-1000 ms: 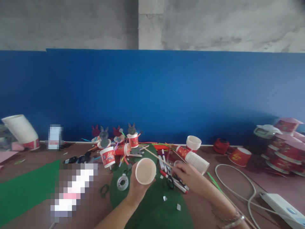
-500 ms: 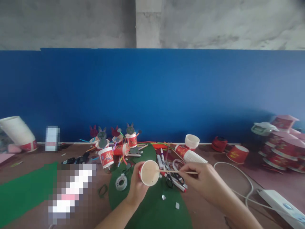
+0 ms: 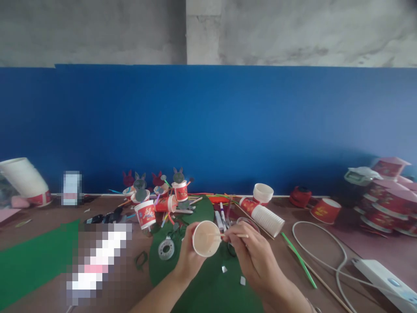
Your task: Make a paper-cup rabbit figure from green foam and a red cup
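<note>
My left hand is wrapped round a paper cup, whose open mouth faces me. A thin wooden stick is pinched between the fingers of my right hand, close to the rim. The stick's left end reaches into the cup; whether it pierces the wall I cannot tell. Below the hands lies a green mat with small white scraps. Left of the cup is a roll of tape. Scissors are mostly hidden behind my right hand.
Decorated red cups with animal cutouts stand at back left. A stack of cups lies behind my right hand. Further right are a green strip, a white cable, a power strip and a cup tower.
My right hand has moved left, close to the cup, and the stick has shifted left with it. The green strip on the right has come into view. My left hand has hardly moved.
</note>
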A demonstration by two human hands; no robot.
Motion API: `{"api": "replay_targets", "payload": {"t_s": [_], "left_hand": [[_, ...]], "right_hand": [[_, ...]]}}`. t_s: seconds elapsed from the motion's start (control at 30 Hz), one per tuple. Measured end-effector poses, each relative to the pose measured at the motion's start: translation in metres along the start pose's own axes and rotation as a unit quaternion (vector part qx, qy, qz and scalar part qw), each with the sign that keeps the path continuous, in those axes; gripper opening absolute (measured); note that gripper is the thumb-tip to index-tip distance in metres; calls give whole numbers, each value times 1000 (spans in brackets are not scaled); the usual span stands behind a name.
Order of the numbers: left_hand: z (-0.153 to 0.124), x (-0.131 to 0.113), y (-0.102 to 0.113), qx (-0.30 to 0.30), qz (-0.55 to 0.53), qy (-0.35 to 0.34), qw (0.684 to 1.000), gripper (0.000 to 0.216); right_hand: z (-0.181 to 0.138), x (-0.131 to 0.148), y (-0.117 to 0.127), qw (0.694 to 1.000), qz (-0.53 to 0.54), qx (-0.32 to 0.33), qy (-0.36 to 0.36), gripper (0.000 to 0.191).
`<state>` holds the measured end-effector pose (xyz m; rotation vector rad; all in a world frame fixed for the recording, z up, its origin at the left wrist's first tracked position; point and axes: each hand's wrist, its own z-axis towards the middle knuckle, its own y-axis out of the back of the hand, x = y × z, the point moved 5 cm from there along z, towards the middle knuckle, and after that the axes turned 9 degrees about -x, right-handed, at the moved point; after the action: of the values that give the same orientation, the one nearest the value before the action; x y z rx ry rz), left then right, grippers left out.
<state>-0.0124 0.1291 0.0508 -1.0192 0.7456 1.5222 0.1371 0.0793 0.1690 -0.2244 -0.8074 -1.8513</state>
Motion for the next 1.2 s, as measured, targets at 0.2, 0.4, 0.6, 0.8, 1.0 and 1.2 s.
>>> {"api": "replay_targets", "payload": {"t_s": [0.2, 0.4, 0.6, 0.8, 1.0, 1.2], "left_hand": [[-1, -5, 0, 1, -1, -9, 1000, 54], [-1, -9, 0, -19, -10, 5, 1000, 54], [-1, -5, 0, 3, 0, 5, 1000, 54], [-2, -5, -1, 16, -15, 9, 1000, 45], [-3, -3, -4, 17, -56, 49, 997, 40], [-7, 4, -9, 40, -97, 41, 994, 42]], "right_hand": [[0, 1, -2, 1000, -4, 19, 12, 16], [0, 3, -3, 1000, 0, 23, 15, 16], [-1, 4, -5, 999, 1, 38, 21, 16], [-2, 3, -6, 999, 10, 53, 5, 16], [-1, 3, -12, 998, 1, 65, -8, 15], [-7, -9, -31, 995, -65, 65, 31, 20]]}}
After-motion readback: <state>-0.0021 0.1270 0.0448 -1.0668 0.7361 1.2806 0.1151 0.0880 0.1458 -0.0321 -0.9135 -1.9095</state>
